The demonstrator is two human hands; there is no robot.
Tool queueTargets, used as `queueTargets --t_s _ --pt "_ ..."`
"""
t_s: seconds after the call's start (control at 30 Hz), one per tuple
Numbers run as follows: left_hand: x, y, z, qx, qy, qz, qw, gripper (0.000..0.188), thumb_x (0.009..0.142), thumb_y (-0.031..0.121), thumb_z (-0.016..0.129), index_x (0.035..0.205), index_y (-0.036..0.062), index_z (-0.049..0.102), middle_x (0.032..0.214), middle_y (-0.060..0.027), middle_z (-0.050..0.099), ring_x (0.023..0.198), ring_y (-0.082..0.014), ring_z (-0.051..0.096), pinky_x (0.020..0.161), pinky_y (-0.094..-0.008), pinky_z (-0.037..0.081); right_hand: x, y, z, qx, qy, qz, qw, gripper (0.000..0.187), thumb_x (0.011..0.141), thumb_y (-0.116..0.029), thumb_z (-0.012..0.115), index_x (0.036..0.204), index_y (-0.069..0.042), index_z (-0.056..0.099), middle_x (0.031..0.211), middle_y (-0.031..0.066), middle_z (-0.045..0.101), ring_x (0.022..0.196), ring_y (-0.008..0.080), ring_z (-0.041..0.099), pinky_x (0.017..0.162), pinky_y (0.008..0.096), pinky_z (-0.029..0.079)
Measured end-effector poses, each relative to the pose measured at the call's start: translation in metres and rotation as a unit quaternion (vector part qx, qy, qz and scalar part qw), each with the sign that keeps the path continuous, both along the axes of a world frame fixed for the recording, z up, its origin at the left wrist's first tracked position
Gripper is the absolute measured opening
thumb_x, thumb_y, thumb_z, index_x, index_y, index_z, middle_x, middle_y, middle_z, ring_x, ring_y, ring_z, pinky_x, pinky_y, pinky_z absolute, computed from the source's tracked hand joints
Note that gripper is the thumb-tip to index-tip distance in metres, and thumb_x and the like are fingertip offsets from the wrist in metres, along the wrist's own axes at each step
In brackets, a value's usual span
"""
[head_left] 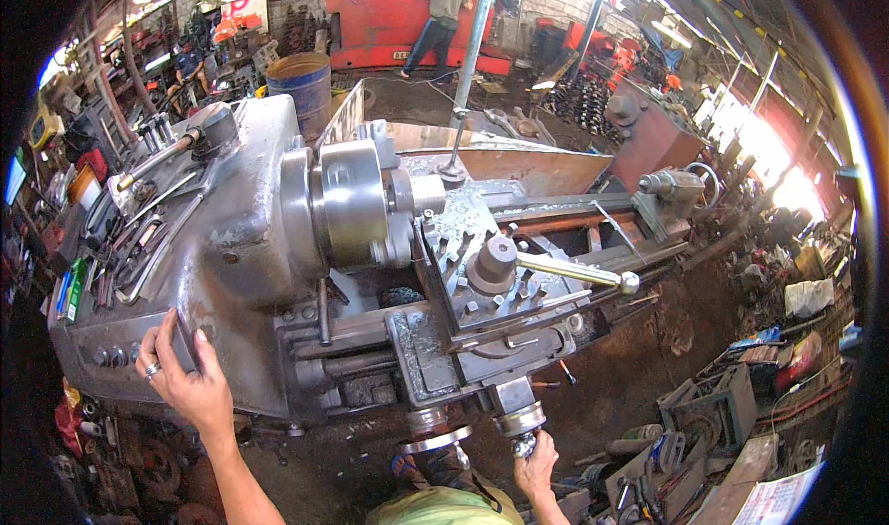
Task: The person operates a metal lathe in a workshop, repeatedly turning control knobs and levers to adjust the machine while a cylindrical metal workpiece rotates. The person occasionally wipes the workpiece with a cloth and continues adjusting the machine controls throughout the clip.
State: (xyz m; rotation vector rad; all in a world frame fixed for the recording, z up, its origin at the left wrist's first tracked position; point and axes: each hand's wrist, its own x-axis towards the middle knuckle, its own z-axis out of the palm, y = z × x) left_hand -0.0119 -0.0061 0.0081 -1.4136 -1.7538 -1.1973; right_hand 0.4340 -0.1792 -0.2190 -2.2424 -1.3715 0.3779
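Observation:
A grey metal lathe spreads before me, its headstock (231,238) at the left. My left hand (190,381) lies against the headstock's front face, fingers apart, a ring on one of them. My right hand (535,462) is closed round the shiny crank handle (524,444) below the carriage. Left of that hand is a handwheel (437,440). The chuck (354,203) has smeared jaws, as if turning, and grips a bright round workpiece (428,193). Close to the workpiece stands the square tool post (491,264) with its long ball-ended lever (579,270). Metal chips lie on the carriage (421,358).
Wrenches and rods (153,238) lie on the headstock top. The tailstock (674,190) is at the bed's far right. Behind the lathe are a blue drum (301,85) and a person (440,20) by a red machine (370,25). Scrap parts and boards (741,469) crowd the lower right.

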Motion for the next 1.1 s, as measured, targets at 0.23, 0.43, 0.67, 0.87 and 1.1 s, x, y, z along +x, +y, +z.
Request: queueTargets --t_s 0.23,0.43,0.67,0.87,1.1 --pt "0.001 -0.001 0.002 -0.007 0.017 0.006 1.0 0.039 0.084 0.007 0.07 0.122 0.0076 0.064 0.114 -0.0129 0.056 0.112 -0.0316 0.049 0.097 -0.0462 0.039 -0.004 0.002 0.008 0.011 -0.024 0.002 1.0 0.05 0.086 -0.029 0.062 0.124 0.002 0.05 0.119 0.0247 0.056 0.111 0.043 0.053 0.093 0.053 0.04" --pt "0.002 -0.001 0.002 -0.002 0.019 0.005 1.0 0.038 0.085 0.007 0.069 0.122 0.0071 0.064 0.114 -0.0136 0.057 0.112 -0.0322 0.049 0.097 -0.0466 0.039 -0.002 -0.001 0.005 0.004 -0.016 0.011 1.0 0.05 0.084 -0.028 0.063 0.123 0.001 0.05 0.119 0.0241 0.055 0.112 0.0421 0.052 0.093 0.053 0.039" --pt "0.005 -0.002 0.003 -0.011 0.019 0.014 1.0 0.037 0.086 0.008 0.068 0.122 0.006 0.063 0.114 -0.015 0.057 0.112 -0.0329 0.049 0.097 -0.0473 0.039 -0.003 0.0 0.007 0.039 -0.028 0.024 0.999 0.048 0.086 -0.03 0.063 0.119 0.002 0.051 0.112 0.0241 0.057 0.106 0.0411 0.055 0.088 0.0478 0.042" --pt "0.006 -0.002 0.005 -0.02 0.022 0.008 1.0 0.037 0.086 0.008 0.068 0.123 0.0058 0.063 0.114 -0.0157 0.057 0.113 -0.0336 0.049 0.098 -0.0478 0.038 0.0 -0.002 0.005 -0.052 0.41 -0.091 0.906 0.047 0.095 -0.042 0.06 0.112 0.002 0.06 0.094 0.0108 0.066 0.081 0.0219 0.062 0.076 0.0339 0.048" --pt "0.003 -0.004 0.005 -0.025 0.022 -0.003 0.999 0.037 0.086 0.008 0.068 0.123 0.0059 0.062 0.115 -0.0155 0.057 0.112 -0.0333 0.049 0.098 -0.0481 0.037 -0.001 -0.004 0.03 -0.04 0.781 -0.199 0.59 0.04 0.1 -0.038 0.052 0.12 -0.003 0.051 0.1 0.0222 0.067 0.085 0.038 0.068 0.076 0.0473 0.057"
